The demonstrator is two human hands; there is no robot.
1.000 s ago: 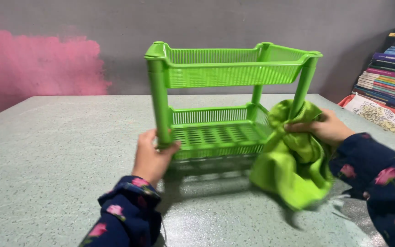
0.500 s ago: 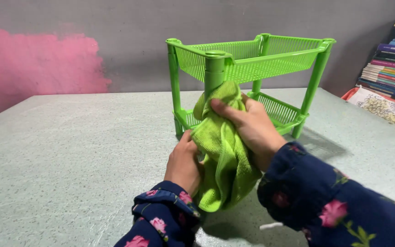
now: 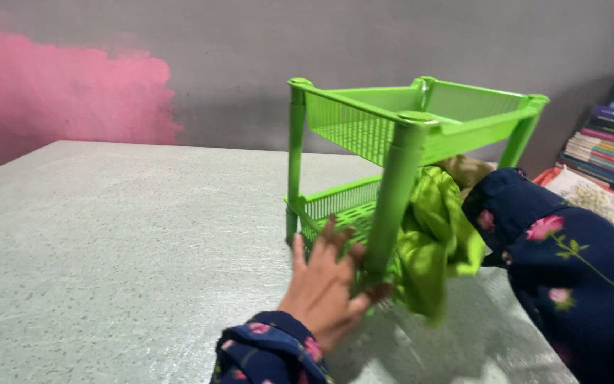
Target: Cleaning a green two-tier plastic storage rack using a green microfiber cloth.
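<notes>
- Green two-tier plastic rack [image 3: 406, 135]: stands on the speckled grey-green surface [image 3: 122, 242], turned so that one corner post [image 3: 394, 199] faces the camera; upper and lower baskets have slotted walls.
- Left hand [image 3: 325, 284]: fingers spread, palm against the foot of the near corner post and the edge of the lower basket; the grip is wide, pressing on the rack rather than closed around it.
- Right hand [image 3: 467, 171]: mostly hidden behind the green cloth [image 3: 435, 238] and the dark floral sleeve [image 3: 556, 242]; only a small blurred part shows just under the upper basket. The cloth hangs from it, so the grip appears closed on the cloth, though the fingers themselves cannot be made out.
- Green cloth: bunched, lying against the right side of the near post, between the two tiers, its lower end hanging down toward the surface.
- Surroundings: stack of books [image 3: 609, 146] at the right edge, above a patterned sheet [image 3: 598, 199]; grey wall behind with a pink patch [image 3: 65, 99] at left.
</notes>
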